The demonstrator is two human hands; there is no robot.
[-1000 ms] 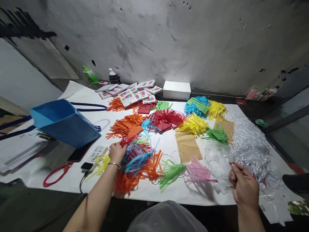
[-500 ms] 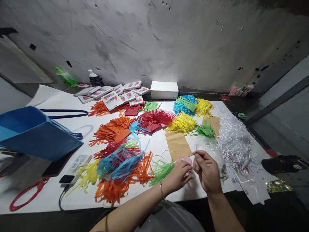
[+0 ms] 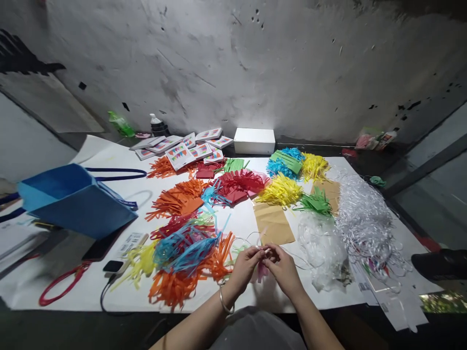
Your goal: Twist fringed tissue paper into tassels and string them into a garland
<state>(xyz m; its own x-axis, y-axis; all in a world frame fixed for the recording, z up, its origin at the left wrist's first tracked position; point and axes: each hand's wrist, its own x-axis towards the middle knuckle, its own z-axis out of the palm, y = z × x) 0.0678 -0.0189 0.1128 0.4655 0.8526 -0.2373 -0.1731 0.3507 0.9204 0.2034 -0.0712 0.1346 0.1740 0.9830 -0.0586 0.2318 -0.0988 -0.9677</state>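
My left hand (image 3: 245,267) and my right hand (image 3: 285,270) meet low in the middle of the view, fingertips pinched together. Between them hangs a pink paper tassel (image 3: 261,273), its top hidden by the fingers. A thin pale string (image 3: 251,234) loops up beside the hands, and more string runs off to the right. Just beyond the fingers lies a brown paper piece (image 3: 274,224). Light green fringe, partly covered by my left hand, rests next to it. To the left is a heap of blue tassels (image 3: 191,253) over orange fringe (image 3: 171,289).
A blue bag (image 3: 78,204), phone and red loop stand left. Clear plastic bags (image 3: 323,253) and a mound of white string (image 3: 365,218) lie right. Red, yellow and green fringes, printed packets (image 3: 180,155) and a white box (image 3: 254,142) fill the back, near the wall.
My hands have come together from slightly apart, with the right hand moving left and both now pinching at the pink paper. The camera view has shifted a little left.
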